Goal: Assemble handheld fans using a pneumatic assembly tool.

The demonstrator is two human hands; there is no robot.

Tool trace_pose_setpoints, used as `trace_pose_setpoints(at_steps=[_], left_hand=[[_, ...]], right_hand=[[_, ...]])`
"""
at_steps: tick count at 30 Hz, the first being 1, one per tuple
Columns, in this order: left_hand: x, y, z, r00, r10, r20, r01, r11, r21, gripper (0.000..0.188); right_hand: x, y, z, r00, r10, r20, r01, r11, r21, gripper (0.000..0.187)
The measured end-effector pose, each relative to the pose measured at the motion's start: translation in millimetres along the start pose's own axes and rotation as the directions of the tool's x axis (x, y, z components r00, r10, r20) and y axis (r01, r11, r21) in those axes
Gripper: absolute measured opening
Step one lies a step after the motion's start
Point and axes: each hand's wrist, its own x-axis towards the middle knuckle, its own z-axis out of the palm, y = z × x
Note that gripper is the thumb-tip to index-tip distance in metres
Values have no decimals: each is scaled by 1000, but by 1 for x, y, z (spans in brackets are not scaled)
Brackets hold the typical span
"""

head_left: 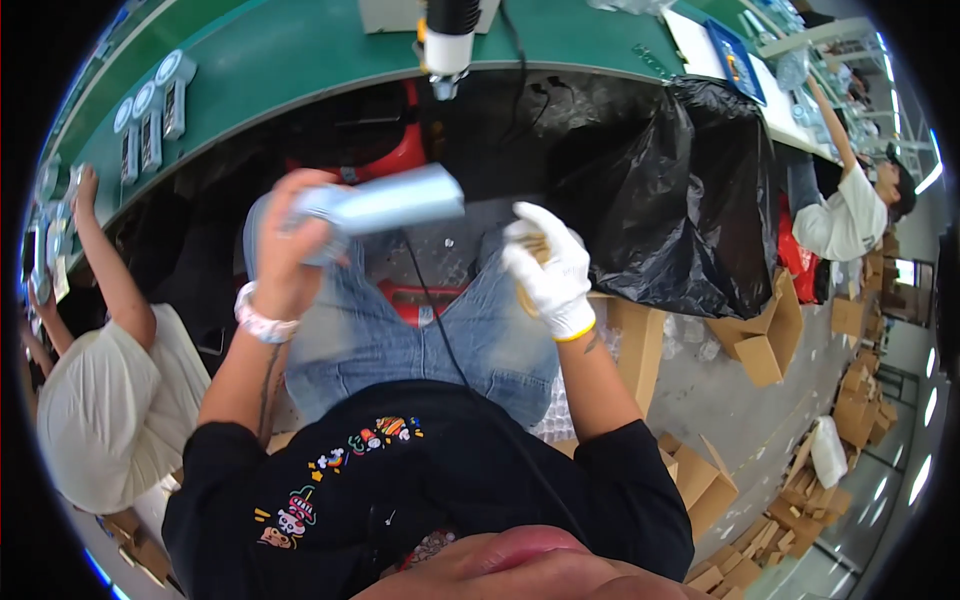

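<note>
My left hand (293, 225), bare with a pale bracelet at the wrist, is closed around a light-blue handheld device (400, 200). The device is smeared by motion, its long body pointing right over my lap. To the right of it, my right hand (550, 268) wears a white glove with a yellow cuff. Its fingers are curled around a tan, ring-like thing (536, 246), which is mostly hidden by the glove. A gap separates the gloved fingers from the device.
A green workbench (290, 60) spans the far side, with several light-blue devices (150, 125) at left. A black-and-white power tool (450, 45) hangs ahead. On the right are a black plastic bag (670, 200) and cardboard boxes (765, 335). Co-workers (110, 400) sit on both sides.
</note>
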Motion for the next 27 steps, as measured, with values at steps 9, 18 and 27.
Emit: trace_pose_setpoints(at_steps=[9, 18, 27], left_hand=[[286, 52, -128, 597, 677, -430, -310, 689, 655, 58], [450, 87, -118, 792, 491, -363, 330, 156, 931, 60], [303, 27, -65, 658, 750, -61, -478, 479, 736, 42]], right_hand=[[31, 70, -52, 997, -57, 49, 76, 769, -635, 19], [344, -28, -118, 775, -588, -231, 141, 517, -844, 44], [297, -34, -123, 860, -406, -309, 57, 678, -733, 13]])
